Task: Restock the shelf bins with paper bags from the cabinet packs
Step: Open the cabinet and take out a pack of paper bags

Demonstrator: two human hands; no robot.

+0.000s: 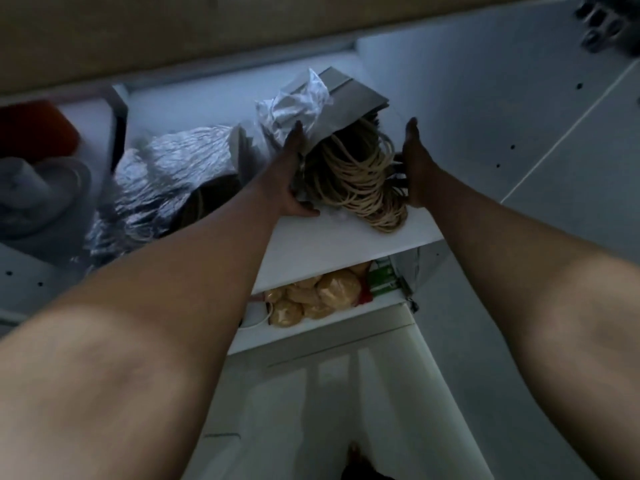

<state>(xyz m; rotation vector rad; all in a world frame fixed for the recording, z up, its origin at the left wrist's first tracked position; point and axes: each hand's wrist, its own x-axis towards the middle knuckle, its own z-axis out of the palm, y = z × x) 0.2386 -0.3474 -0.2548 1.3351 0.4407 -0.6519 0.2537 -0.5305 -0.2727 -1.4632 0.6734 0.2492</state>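
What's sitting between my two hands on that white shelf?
In the head view, a torn-open pack of grey paper bags with tan cord handles lies between left hand and right hand.

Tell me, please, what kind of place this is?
Probably a storage cabinet in a shop or food business. White shelves hold a torn-open pack of paper bags with rope handles, which both hands, left hand and right hand, press from the sides. A plastic-wrapped pack lies beside it, and bagged goods below.
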